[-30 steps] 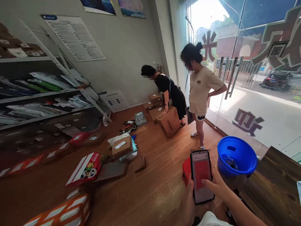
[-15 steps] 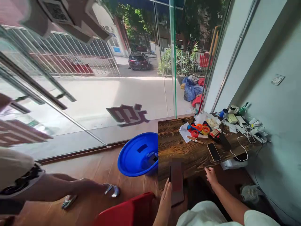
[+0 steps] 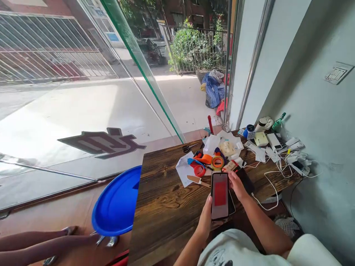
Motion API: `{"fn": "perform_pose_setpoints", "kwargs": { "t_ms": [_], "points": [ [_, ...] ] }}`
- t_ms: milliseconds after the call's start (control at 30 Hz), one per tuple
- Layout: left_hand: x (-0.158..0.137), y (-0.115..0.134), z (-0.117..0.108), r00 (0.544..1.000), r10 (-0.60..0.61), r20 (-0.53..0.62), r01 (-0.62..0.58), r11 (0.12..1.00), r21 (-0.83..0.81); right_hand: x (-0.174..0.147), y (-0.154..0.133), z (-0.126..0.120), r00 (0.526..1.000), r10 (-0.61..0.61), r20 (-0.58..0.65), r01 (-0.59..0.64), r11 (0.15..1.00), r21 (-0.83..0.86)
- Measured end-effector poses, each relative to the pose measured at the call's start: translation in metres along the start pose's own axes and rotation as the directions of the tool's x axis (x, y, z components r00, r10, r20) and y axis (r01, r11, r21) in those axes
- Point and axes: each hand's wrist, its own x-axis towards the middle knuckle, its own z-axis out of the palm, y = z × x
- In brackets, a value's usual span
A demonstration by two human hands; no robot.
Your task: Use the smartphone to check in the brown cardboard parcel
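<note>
A smartphone [image 3: 220, 195] with a red block on its lit screen is held upright over the table's front part. My left hand [image 3: 205, 218] grips its lower left edge. At the upper right edge, my right hand [image 3: 236, 184] has its fingers against the phone, partly hidden behind it. A second phone [image 3: 232, 202] lies on the table, mostly covered by the held one. Just beyond are a knife [image 3: 198, 181] with a wooden handle, a red tape roll [image 3: 199, 170] and a yellow tape roll [image 3: 217, 162].
The wooden table [image 3: 161, 199] also carries papers [image 3: 184, 168], scissors [image 3: 191, 147], white cables [image 3: 273, 184], a blue can [image 3: 249, 132] and a green bottle [image 3: 279, 122]. A blue basin [image 3: 116, 203] stands left of it. Another person's legs [image 3: 50, 244] show at lower left, beside the glass front.
My view has turned right. The phone has come up over the table in my left hand, and my right hand has moved in to its right edge.
</note>
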Motion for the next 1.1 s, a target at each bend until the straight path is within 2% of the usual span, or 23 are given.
{"fn": "perform_pose_setpoints", "kwargs": {
  "t_ms": [100, 200, 367, 533, 633, 867, 1100],
  "points": [
    [0.01, 0.004, 0.022, 0.999, 0.007, 0.036, -0.009, 0.999, 0.049, 0.02, -0.023, -0.015, 0.999, 0.031, 0.01, -0.031, 0.997, 0.071],
    [0.017, 0.004, 0.035, 0.998, 0.007, 0.06, -0.013, 0.996, 0.091, 0.028, -0.03, -0.028, 0.998, 0.066, -0.025, -0.062, 0.991, 0.121],
    [0.033, -0.005, 0.054, 0.998, -0.001, 0.065, -0.009, 0.99, 0.142, 0.026, -0.036, -0.044, 0.985, 0.116, -0.131, -0.097, 0.985, 0.144],
    [0.051, -0.019, 0.069, 0.999, 0.008, 0.041, -0.014, 0.988, 0.153, 0.021, -0.047, -0.054, 0.969, 0.094, -0.226, -0.065, 0.989, 0.135],
    [0.052, -0.018, 0.074, 0.999, -0.009, 0.041, 0.002, 0.987, 0.162, 0.024, -0.048, -0.057, 0.963, 0.089, -0.256, -0.053, 0.988, 0.142],
    [0.042, 0.001, 0.089, 0.989, -0.086, 0.123, 0.062, 0.981, 0.183, 0.024, -0.037, -0.07, 0.963, 0.106, -0.247, -0.059, 0.98, 0.19],
    [0.061, 0.001, 0.11, 0.975, -0.176, 0.134, 0.156, 0.976, 0.15, -0.004, -0.032, -0.081, 0.976, 0.072, -0.207, -0.044, 0.99, 0.134]
  ]
}}
